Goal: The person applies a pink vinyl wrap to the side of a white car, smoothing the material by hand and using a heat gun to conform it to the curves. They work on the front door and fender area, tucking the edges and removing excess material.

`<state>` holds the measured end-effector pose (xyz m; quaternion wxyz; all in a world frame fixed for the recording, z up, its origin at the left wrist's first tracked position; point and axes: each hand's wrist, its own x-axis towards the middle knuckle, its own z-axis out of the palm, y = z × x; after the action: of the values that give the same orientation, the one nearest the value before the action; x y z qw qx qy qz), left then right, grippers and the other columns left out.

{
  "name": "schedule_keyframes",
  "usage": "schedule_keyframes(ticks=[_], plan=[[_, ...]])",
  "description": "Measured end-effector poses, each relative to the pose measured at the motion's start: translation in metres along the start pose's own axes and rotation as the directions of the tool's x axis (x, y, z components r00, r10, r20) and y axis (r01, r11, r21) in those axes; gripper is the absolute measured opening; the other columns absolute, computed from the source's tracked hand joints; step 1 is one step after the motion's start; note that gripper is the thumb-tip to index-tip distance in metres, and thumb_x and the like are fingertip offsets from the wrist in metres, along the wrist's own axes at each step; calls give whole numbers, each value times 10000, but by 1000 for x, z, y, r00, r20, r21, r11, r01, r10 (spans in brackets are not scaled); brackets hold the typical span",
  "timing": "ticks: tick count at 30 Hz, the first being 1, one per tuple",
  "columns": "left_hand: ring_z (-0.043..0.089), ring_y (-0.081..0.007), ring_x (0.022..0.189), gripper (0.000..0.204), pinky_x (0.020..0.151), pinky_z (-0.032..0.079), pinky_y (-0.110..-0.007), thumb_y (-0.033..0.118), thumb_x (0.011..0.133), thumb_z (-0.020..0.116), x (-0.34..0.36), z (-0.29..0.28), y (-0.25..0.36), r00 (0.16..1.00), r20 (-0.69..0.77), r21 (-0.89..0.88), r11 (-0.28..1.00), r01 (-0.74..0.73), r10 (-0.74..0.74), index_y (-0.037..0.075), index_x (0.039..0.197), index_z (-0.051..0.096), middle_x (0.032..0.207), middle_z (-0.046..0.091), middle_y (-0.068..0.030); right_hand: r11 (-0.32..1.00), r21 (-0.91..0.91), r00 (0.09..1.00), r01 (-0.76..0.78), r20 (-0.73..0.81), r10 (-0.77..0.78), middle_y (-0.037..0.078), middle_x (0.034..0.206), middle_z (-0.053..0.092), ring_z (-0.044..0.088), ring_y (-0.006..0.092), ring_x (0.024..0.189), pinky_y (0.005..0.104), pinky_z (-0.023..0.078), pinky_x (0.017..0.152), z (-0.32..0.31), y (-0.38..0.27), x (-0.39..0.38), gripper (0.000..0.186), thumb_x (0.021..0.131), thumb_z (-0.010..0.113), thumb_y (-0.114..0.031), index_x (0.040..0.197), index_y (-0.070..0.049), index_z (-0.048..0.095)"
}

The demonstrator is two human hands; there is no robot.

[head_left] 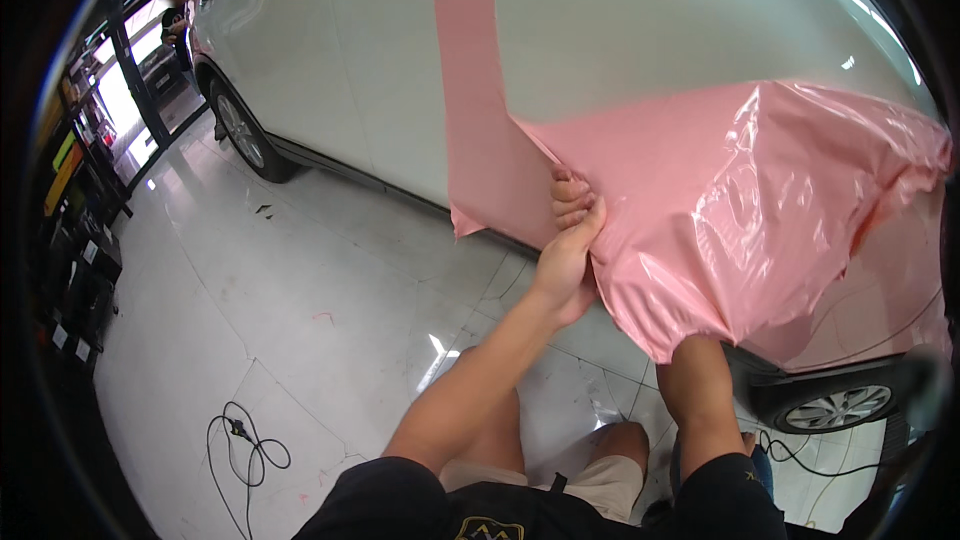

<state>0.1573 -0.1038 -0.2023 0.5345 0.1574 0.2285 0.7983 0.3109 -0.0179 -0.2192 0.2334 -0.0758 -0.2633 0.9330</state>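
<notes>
My left hand (572, 230) is closed on a bunched edge of the glossy pink film (760, 190), which is draped in wrinkles over the lower side of the white car (380, 60). My right forearm (698, 400) reaches up under the film's lower flap, which hides that hand. A flat vertical pink band (468, 20) runs up the door just left of the loose sheet, and more pink film (890, 300) lies on the panel above the right-hand wheel (838, 405).
At the far left wheel (240, 130) end, a person (175, 30) stands by a glass door (140, 90). Dark shelving (95, 280) lines the left. A looped black cable (243, 435) lies on the tiled floor (300, 340); another cable (800, 465) runs below the right wheel.
</notes>
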Motion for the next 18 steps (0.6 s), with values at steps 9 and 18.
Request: schedule_keyframes(ticks=[9,18], plan=[[660,-274,929,746,797,525,-410,699,953,445,78,-20,100,999,-35,652,757,37,-18,-16,1044,638,989,668,-172,989,65,989,-130,77,125,66,1095,561,574,216,974,367,490,866,11,1,44,408,1019,436,-294,1297,-4,506],[561,-156,866,440,847,467,-346,489,1002,553,106,-36,99,962,200,580,814,36,-185,56,999,628,926,612,-45,922,219,938,-318,212,273,60,1053,552,565,207,938,353,486,844,20,15,89,405,1020,433,-299,1284,-2,509]])
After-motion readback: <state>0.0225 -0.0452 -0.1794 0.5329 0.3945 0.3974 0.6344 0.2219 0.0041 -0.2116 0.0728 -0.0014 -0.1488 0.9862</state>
